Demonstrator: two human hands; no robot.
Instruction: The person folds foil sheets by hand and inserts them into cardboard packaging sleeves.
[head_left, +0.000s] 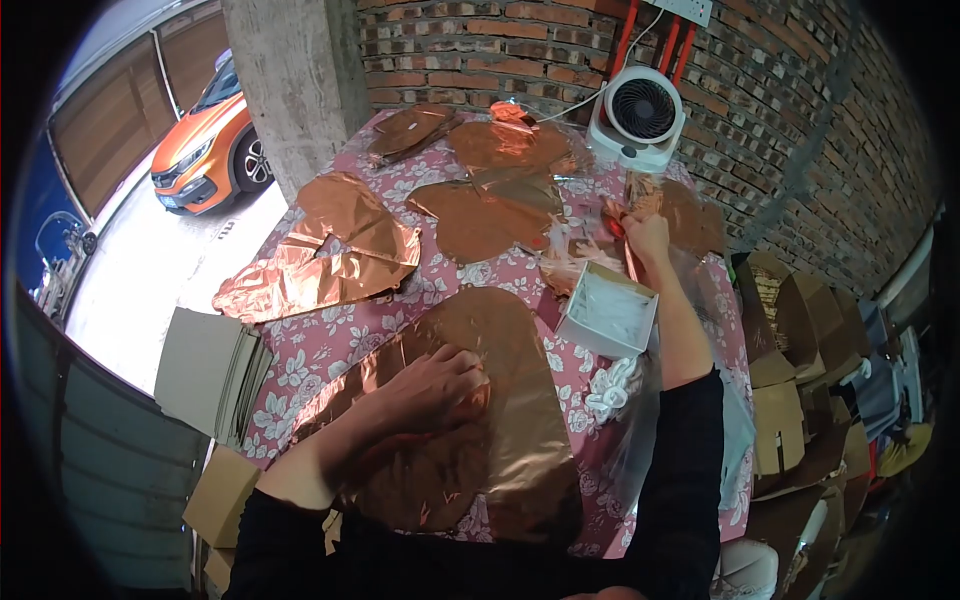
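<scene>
A large flat copper-coloured foil balloon point(530, 400) lies in front of me on the floral tablecloth. My left hand point(440, 385) rests over its middle with fingers curled together on the foil. Farther off to the right, my right hand point(645, 235) is closed at a strip of shiny reddish-copper foil point(614, 216); its fingertips are partly hidden. Just below that hand stands a small white box point(605, 340) holding translucent plastic pieces point(612, 305). Crumpled clear plastic point(580, 250) lies left of the right hand.
More flat foil balloons point(350, 235) spread across the far side of the table. A white fan point(640, 115) stands by the brick wall. Folded cardboard point(205, 370) is stacked at the left edge, a white ribbon bundle point(610, 390) lies at right, and cardboard boxes point(780, 430) stand beyond.
</scene>
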